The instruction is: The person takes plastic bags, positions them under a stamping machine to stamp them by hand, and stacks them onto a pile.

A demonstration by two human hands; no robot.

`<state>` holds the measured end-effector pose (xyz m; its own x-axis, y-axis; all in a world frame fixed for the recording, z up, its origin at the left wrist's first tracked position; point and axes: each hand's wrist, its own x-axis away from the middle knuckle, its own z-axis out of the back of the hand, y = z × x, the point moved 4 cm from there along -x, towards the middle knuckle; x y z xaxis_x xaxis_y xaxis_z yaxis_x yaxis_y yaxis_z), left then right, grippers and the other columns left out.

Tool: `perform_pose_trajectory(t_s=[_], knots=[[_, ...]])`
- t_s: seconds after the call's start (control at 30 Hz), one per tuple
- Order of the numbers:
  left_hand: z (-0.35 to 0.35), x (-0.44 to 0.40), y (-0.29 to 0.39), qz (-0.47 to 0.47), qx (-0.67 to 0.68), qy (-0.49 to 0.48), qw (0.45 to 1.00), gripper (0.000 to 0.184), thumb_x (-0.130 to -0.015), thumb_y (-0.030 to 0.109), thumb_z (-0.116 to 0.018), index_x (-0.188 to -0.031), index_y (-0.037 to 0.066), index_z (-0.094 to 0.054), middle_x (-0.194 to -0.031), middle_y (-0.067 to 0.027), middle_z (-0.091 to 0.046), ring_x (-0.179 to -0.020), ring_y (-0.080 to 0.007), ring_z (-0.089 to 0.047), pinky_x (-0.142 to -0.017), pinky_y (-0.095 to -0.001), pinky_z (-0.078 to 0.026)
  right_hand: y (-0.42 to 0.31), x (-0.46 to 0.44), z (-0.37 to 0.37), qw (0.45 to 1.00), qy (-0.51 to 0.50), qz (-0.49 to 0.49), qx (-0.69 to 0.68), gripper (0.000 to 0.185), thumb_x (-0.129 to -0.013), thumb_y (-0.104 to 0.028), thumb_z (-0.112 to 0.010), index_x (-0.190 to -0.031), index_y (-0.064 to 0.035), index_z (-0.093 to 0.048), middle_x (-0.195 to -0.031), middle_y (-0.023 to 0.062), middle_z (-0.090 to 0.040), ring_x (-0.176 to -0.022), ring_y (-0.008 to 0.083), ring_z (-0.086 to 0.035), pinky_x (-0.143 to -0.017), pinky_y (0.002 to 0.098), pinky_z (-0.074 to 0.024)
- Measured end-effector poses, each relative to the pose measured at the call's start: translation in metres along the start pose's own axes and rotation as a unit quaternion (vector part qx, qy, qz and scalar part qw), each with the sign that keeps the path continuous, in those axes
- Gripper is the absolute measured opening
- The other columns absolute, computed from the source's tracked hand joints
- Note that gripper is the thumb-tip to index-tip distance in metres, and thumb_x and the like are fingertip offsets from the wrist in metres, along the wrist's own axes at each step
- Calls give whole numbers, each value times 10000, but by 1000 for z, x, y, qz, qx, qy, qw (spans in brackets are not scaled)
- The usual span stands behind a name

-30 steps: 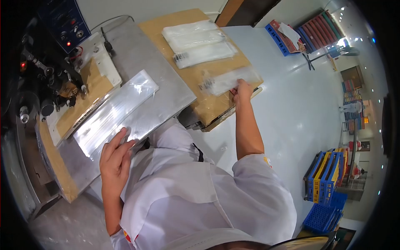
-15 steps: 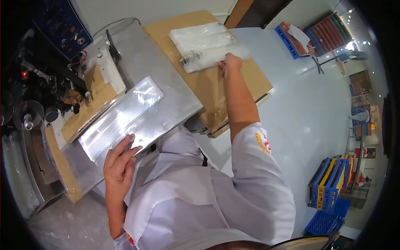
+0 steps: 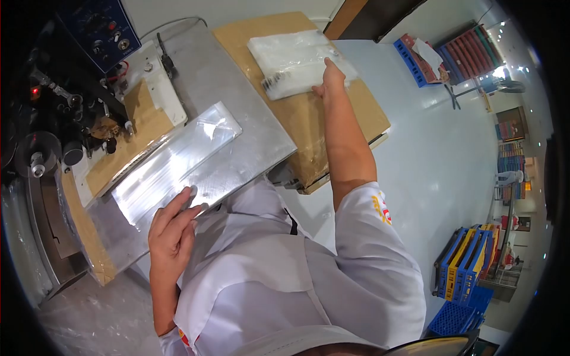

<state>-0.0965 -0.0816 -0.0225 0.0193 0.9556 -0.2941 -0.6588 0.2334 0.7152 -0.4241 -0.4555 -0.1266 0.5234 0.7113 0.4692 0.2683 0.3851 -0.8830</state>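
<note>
My left hand (image 3: 172, 237) rests at the front edge of the metal table (image 3: 208, 65), fingers stretched out and a little apart. Its fingertips lie at the near side of a flat, shiny stack of clear plastic bags (image 3: 178, 160). Reaching out over a brown cardboard box (image 3: 303, 133), my right hand (image 3: 332, 80) grips the near edge of a white, translucent pack of plastic bags (image 3: 291, 62). One digit lies stretched over the top of the pack; the other fingers are partly hidden at its edge.
A machine with a blue control panel (image 3: 98, 35) and black fittings stands at the left, beside a white plate (image 3: 160, 89). Blue and yellow crates (image 3: 466, 261) are stacked at right on the pale floor (image 3: 415, 160). More crates (image 3: 469, 50) stand at the back.
My right hand has moved slightly away from me, one digit now stretched over the pack. The nearer part of the pack has shifted against the farther part. My left hand stays almost still.
</note>
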Motion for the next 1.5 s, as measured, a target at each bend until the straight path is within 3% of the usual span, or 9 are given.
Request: perform_pose_trajectory(t_s=[0.3,0.5,0.6,0.7,0.9,1.1,1.3,1.4,1.5], knots=[[0,7,-9,37,110,19,993,359,-867,-80,-642,-1219,-11,-665,-1425,-172,-569,-904,-122,-614,-811,-273,-524,37,-19,21,986,-79,4,-149,732,-1034,-413,-530,-1600,-106,-181,-1668,184,-200,-1519,456,-208,-1136,736,-190],[2,9,-15,27,140,9,990,408,-872,-89,-614,-1273,-19,-629,-1448,-169,-532,-898,-113,-592,-823,-271,-509,50,-12,38,985,-111,14,-131,743,-1040,-449,-509,-1617,-158,-142,-1693,150,-117,-1545,439,-102,-1166,688,-181],[2,9,-15,29,166,10,986,448,-868,-99,-607,-1308,-12,-611,-1461,-165,-517,-894,-108,-585,-815,-262,-500,55,-12,40,987,-100,40,-118,630,-1037,-405,-501,-1553,-163,-231,-1634,113,-268,-1472,408,-292,-1058,720,-314],[2,9,-16,30,180,10,983,474,-868,-103,-607,-1331,-4,-601,-1468,-162,-511,-893,-100,-580,-804,-252,-492,57,-12,42,987,-104,41,-114,617,-1039,-422,-490,-1549,-177,-243,-1636,108,-265,-1469,399,-300,-1053,705,-329],[2,8,-17,35,180,7,983,492,-871,-94,-627,-1352,9,-592,-1472,-155,-508,-898,-91,-576,-804,-242,-488,59,-14,45,990,-93,17,-105,803,-1025,-472,-505,-1628,-186,-59,-1667,138,-184,-1449,408,-326,-1088,608,-364],[1,9,-18,42,186,15,981,497,-870,-93,-635,-1353,14,-593,-1475,-157,-508,-896,-90,-578,-799,-240,-489,44,17,44,992,-88,-6,-94,916,-1016,-503,-510,-1628,-153,73,-1682,169,-122,-1463,433,-307,-1140,617,-330],[1,10,-18,38,166,12,985,498,-866,-93,-634,-1351,10,-591,-1473,-162,-512,-883,-93,-586,-785,-241,-489,60,-55,32,973,-137,-4,-184,862,-997,-421,-594,-1601,-73,-87,-1639,194,-210,-1452,441,-321,-1123,656,-321],[2,9,-18,40,164,9,986,501,-865,-96,-629,-1353,7,-588,-1471,-162,-515,-876,-95,-588,-779,-240,-488,23,-15,21,986,-85,3,-141,695,-1030,-400,-545,-1579,-74,-271,-1641,225,-224,-1501,481,-212,-1170,649,-238],[2,9,-17,46,160,11,986,504,-863,-99,-623,-1355,4,-588,-1466,-163,-519,-876,-96,-589,-778,-239,-486,14,-17,12,990,-95,-36,-96,659,-1031,-350,-536,-1576,-80,-281,-1648,209,-242,-1494,467,-257,-1161,663,-230]])
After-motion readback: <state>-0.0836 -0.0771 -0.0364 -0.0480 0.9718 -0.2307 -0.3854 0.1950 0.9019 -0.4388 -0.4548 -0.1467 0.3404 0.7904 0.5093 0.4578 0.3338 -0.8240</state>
